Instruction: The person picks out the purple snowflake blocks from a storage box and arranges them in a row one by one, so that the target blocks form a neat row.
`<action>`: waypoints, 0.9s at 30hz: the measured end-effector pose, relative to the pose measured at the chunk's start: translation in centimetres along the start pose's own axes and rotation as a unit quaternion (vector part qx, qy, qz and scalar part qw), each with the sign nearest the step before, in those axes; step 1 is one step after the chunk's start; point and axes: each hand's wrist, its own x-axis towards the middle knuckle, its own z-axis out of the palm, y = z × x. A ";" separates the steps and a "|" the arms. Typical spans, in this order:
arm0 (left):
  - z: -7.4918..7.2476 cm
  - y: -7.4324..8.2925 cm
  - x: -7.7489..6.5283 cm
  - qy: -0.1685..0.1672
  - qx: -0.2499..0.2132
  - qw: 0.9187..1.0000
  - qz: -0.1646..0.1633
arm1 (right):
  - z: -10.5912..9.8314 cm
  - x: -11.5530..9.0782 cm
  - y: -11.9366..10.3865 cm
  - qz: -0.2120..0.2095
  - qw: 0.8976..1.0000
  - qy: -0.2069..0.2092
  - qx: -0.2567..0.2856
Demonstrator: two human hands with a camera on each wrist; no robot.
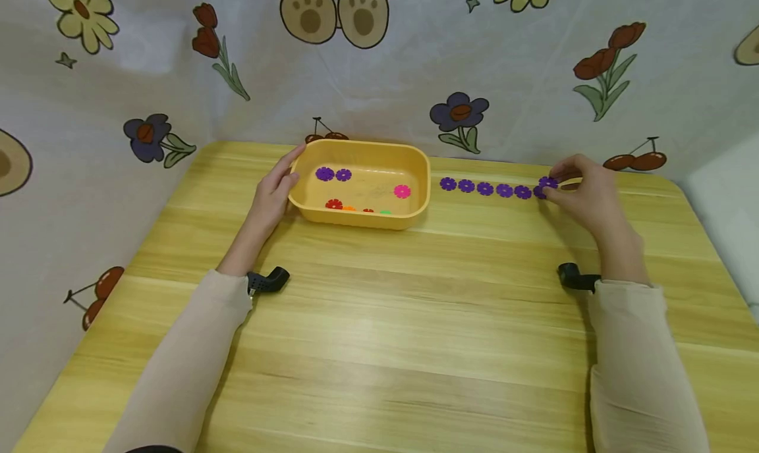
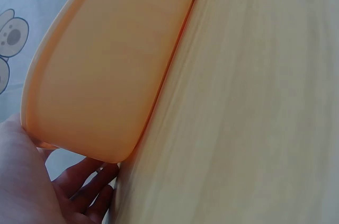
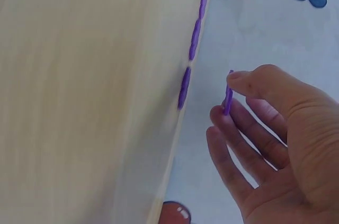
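My left hand (image 1: 271,191) grips the left end of a yellow plastic tub (image 1: 362,220), with the thumb at the rim. In the left wrist view the fingers lie against the outside of the tub (image 2: 106,65). Between thumb and fingertips my right hand (image 1: 593,193) pinches a purple snowflake disc (image 1: 549,182), seen edge-on as a thin purple disc (image 3: 229,101) in the right wrist view. It is above the right end of a row of several purple discs (image 1: 485,189) lying flat on the table. The disc below it is partly hidden by the hand.
Inside the tub are purple discs (image 1: 325,174), a pink disc (image 1: 402,191) and a red disc (image 1: 334,204). Orange and green pieces show partly above its near wall. A patterned cloth (image 1: 379,78) hangs behind the wooden table (image 1: 415,321).
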 end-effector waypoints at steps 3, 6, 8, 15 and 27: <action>0.1 0.1 0.0 -0.002 0.003 1.000 0.000 | -0.4 -0.2 0.9 0.018 1.000 0.005 -0.005; 0.1 0.3 0.0 -0.002 0.002 1.000 -0.002 | -0.7 -0.4 1.8 0.028 0.999 0.008 -0.015; 0.1 0.4 0.0 -0.003 0.002 1.000 -0.004 | -0.8 -0.5 2.2 0.034 0.999 0.008 -0.023; 0.0 0.5 -0.1 -0.001 0.007 1.000 -0.002 | -1.1 -0.4 3.1 0.054 0.998 -0.021 -0.035; 0.1 0.2 0.0 -0.001 0.008 1.000 0.000 | -0.9 -0.3 3.5 0.050 0.998 -0.035 -0.036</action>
